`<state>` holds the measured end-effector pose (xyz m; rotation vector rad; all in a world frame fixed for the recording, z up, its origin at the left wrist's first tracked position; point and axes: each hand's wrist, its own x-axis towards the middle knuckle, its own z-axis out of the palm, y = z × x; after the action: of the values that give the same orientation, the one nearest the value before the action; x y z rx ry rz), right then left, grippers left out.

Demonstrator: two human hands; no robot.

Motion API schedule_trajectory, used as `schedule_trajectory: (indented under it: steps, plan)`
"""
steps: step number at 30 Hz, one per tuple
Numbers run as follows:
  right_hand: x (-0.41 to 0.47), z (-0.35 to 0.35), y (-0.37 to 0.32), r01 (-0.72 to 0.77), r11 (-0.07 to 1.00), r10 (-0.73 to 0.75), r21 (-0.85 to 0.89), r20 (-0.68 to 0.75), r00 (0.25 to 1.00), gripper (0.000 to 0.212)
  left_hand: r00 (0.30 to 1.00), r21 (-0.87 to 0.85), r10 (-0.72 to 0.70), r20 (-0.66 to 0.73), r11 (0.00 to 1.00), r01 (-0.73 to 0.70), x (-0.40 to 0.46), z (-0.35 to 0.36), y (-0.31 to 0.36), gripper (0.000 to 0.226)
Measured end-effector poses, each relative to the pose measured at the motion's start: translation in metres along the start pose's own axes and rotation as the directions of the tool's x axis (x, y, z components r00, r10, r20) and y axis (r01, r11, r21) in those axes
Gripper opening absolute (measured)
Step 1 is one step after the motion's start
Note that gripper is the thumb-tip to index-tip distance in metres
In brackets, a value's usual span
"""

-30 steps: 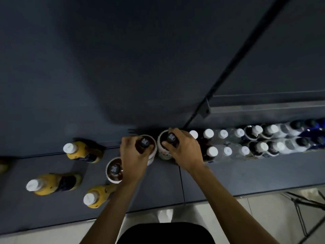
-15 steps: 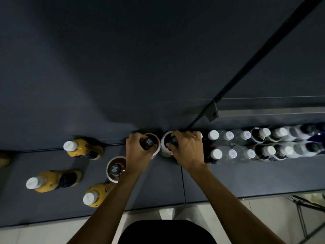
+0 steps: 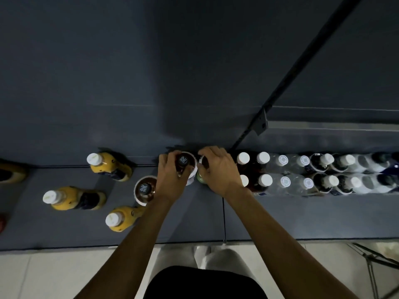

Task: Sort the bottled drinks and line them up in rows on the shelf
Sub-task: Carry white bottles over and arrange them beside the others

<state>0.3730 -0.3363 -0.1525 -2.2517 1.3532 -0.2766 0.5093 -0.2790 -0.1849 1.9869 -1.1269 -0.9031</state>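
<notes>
Two bare forearms reach up from the bottom edge, over the pale floor (image 3: 43,275), and onto the dark shelf (image 3: 280,216). Take the left hand (image 3: 170,180) as the landmark: its fingers (image 3: 164,159) are curled round a dark-capped bottle (image 3: 183,161) standing at the back of the shelf, cap showing between thumb and fingers. Touching that bottle's right side, the right hand (image 3: 220,169) is clamped over a second dark bottle (image 3: 201,178), fingers wrapped round its top so the cap is hidden. Just left and nearer than the left hand stands a third dark-capped bottle (image 3: 144,189), upright, untouched. Further left of it, three yellow bottles with white caps stand apart: one nearest the shelf edge (image 3: 121,219), one farther left (image 3: 71,197), one at the back (image 3: 108,167). Right of the right hand, a double row of bottles (image 3: 302,173) runs along the back of the shelf, packed side by side: white caps on dark drinks first, then clear ones, then more dark ones fading into blur. Beyond everything, the dark back wall (image 3: 129,72), with a black bar (image 3: 302,67) slanting up from the row.
</notes>
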Motion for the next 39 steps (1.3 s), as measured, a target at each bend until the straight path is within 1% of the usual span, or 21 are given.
schedule_trajectory:
  steps: [2,4,5,7,9,10,12,14,15,16,19,23,27,30,35,39]
  plan:
    - [-0.008,-0.002,-0.011,0.082,0.990,-0.076,0.117,-0.057,0.995,0.027,0.993,0.003,0.095,-0.066,0.996,-0.095,-0.013,-0.012,0.005,0.042]
    - [-0.018,-0.003,-0.020,0.146,0.975,-0.132,0.168,-0.093,0.987,0.029,0.971,-0.010,0.170,-0.167,0.985,-0.174,-0.034,-0.029,0.011,0.037]
    - [-0.023,-0.004,-0.025,0.178,0.965,-0.164,0.193,-0.089,0.983,0.031,0.959,-0.015,0.191,-0.209,0.980,-0.198,-0.046,-0.038,0.013,0.036]
    - [-0.036,-0.004,-0.036,0.233,0.934,-0.230,0.271,-0.041,0.972,0.039,0.949,-0.006,0.197,-0.245,0.979,-0.205,-0.072,-0.055,0.012,0.035]
    - [-0.054,0.000,-0.045,0.283,0.904,-0.299,0.320,0.002,0.954,0.047,0.953,0.011,0.157,-0.258,0.987,-0.160,-0.099,-0.068,0.004,0.031]
    - [-0.063,0.003,-0.048,0.285,0.890,-0.316,0.356,0.031,0.948,0.048,0.957,0.004,0.131,-0.260,0.991,-0.135,-0.114,-0.073,0.001,0.028]
    - [-0.081,0.004,-0.057,0.228,0.855,-0.309,0.466,0.106,0.945,0.042,0.962,-0.021,0.092,-0.259,0.995,-0.101,-0.143,-0.082,-0.006,0.027]
    - [-0.099,0.005,-0.065,0.080,0.808,-0.256,0.584,0.225,0.940,0.036,0.960,-0.047,0.032,-0.277,0.998,-0.047,-0.173,-0.088,-0.011,0.028]
    - [-0.108,0.008,-0.068,0.016,0.792,-0.239,0.610,0.285,0.928,0.034,0.955,-0.074,0.000,-0.297,0.997,-0.023,-0.189,-0.090,-0.013,0.026]
    - [-0.117,0.010,-0.072,-0.008,0.784,-0.240,0.621,0.315,0.918,0.032,0.947,-0.099,-0.020,-0.321,0.995,-0.013,-0.204,-0.092,-0.016,0.025]
    - [-0.136,0.018,-0.083,-0.024,0.740,-0.279,0.673,0.339,0.898,0.025,0.926,-0.116,-0.046,-0.375,0.993,0.002,-0.242,-0.097,-0.024,0.023]
    - [-0.156,0.022,-0.102,-0.081,0.714,-0.281,0.696,0.390,0.877,0.020,0.906,-0.158,-0.102,-0.410,0.987,0.040,-0.274,-0.108,-0.041,0.023]
    - [-0.164,0.031,-0.116,-0.092,0.733,-0.255,0.674,0.398,0.881,0.024,0.907,-0.217,-0.130,-0.401,0.975,0.044,-0.290,-0.119,-0.062,0.024]
    - [-0.165,0.040,-0.132,-0.092,0.764,-0.227,0.638,0.400,0.888,0.027,0.924,-0.231,-0.118,-0.364,0.972,0.033,-0.294,-0.128,-0.078,0.024]
    - [-0.163,0.061,-0.162,-0.110,0.793,-0.143,0.600,0.358,0.923,0.021,0.948,-0.262,-0.103,-0.302,0.965,0.021,-0.290,-0.150,-0.107,0.025]
    - [-0.162,0.075,-0.167,-0.159,0.793,-0.034,0.587,0.305,0.952,0.018,0.965,-0.267,-0.081,-0.250,0.964,0.012,-0.278,-0.165,-0.118,0.027]
